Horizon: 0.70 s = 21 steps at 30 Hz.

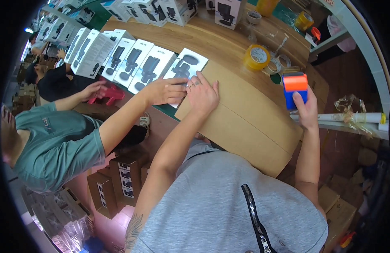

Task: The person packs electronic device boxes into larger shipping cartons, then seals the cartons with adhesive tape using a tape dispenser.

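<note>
Brown carton [245,116] lies at the near edge of the table [224,44]; no tape visible along its line, taping apparently undone. Left hand [202,97] rests on it, thumb apart; right hand [307,110] grips orange-and-blue tape dispenser [295,83].

Row of white boxes [152,69] just beyond my left hand [202,96]: short dark lettering [160,53] near top of front faces. Yellow tape roll [250,59] across from me: print on pale core [258,55]. Co-worker's green shirt [66,147] on my left: small chest print [47,123], too small for me to read.
</note>
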Each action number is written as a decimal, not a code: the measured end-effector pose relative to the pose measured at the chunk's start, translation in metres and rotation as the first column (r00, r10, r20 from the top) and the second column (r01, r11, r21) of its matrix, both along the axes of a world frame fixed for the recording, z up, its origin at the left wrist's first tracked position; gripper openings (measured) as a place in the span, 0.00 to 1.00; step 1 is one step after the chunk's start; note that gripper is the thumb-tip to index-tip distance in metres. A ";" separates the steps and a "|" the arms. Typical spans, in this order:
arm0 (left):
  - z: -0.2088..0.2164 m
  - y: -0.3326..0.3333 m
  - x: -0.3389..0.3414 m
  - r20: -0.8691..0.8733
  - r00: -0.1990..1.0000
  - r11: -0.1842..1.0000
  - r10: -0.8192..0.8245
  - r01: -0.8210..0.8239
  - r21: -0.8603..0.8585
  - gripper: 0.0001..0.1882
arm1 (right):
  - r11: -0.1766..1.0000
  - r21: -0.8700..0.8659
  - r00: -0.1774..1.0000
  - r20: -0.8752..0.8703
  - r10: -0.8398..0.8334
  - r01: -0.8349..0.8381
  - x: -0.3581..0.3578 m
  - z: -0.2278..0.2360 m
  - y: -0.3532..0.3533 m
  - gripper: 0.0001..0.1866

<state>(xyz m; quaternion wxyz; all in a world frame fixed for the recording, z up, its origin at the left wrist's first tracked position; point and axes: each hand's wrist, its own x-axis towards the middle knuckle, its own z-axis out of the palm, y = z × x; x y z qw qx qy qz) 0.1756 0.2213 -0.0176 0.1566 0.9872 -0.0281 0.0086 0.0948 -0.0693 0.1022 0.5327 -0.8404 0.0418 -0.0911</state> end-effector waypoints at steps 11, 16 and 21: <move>-0.008 -0.024 -0.035 0.004 1.000 0.954 -0.016 0.016 -0.299 0.35 | 0.938 0.181 0.811 -0.471 0.347 -0.297 -0.036 -0.039 0.067 0.21; -0.018 0.003 -0.049 0.164 0.986 0.596 0.038 0.110 -0.795 0.25 | 0.919 0.076 0.811 -0.445 0.379 -0.387 -0.031 -0.043 0.064 0.19; -0.003 0.020 -0.059 -0.329 0.889 0.295 -0.319 -0.237 -0.926 0.23 | 0.920 0.093 0.826 -0.413 0.385 -0.382 -0.038 -0.052 0.056 0.19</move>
